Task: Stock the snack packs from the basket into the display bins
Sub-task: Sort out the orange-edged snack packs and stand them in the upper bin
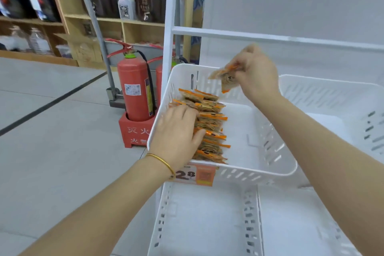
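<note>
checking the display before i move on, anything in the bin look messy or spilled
Nothing spilled or damaged. The packs stand in one row along the left wall of the bin, under the left hand; the rearmost few lie flatter and fanned, slightly untidy. The right hand holds one pack above the row.

Orange-edged packs (pixel 210 131) in row — bin (pixel 276 170) L side; 1 pack (pixel 225 79) aloft.

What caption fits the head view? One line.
Left hand rests on snack packs in the white bin; right hand holds another pack above.

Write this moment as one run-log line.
left hand: presses orange-edged snack pack row | right hand: pinches single orange-edged pack over white plastic bin
</note>
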The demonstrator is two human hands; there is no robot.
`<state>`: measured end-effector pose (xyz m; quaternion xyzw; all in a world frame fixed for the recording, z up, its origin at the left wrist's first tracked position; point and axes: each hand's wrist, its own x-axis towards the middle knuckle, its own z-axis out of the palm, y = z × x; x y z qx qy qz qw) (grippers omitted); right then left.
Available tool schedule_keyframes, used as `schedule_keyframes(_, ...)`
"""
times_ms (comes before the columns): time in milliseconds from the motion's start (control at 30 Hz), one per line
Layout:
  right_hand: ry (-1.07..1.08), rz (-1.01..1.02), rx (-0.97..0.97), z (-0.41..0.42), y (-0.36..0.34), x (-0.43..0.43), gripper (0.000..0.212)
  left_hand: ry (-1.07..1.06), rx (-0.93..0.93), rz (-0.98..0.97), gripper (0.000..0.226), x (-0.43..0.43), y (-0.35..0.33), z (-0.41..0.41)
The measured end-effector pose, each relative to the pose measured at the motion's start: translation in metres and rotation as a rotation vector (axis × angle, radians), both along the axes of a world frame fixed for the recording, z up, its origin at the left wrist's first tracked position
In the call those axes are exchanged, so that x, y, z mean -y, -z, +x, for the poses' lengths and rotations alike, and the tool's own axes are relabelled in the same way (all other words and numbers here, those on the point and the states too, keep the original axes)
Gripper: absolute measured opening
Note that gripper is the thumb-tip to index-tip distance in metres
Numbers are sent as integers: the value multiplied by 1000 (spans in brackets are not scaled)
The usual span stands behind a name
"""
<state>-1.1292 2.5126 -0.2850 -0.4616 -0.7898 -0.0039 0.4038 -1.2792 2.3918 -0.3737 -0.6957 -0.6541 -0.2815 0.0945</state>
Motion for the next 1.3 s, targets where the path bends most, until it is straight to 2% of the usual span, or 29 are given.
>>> schedule_keyframes(167,-110,149,184,-45,-2,-20,27,9,34,98,39,-1,6,-2)
schedule_keyframes(267,-160,134,312,-62,-2,-22,35,12,46,89,41,-1,8,-2)
schedule_keyframes(467,-152,105,158,-50,-2,-21,29,-1,61,88,34,1,8,1)
schedule_keyframes(633,-164,122,190,-47,4,-17,27,-9,67,75,33,2,6,1)
schedule_keyframes(767,-110,93,97,-57,18,-28,31,-6,60,86,29,3,8,2)
schedule_keyframes(900,-170,-34,186,-67,22,-35,35,-2,72,84,28,3,8,1)
schedule_keyframes(1133,-70,134,-164,-21,19,-27,20,-5,84,81,30,2,6,0)
schedule_keyframes(1300,-16,44,-11,-27,51,-40,24,0,150,86,29,3,6,0)
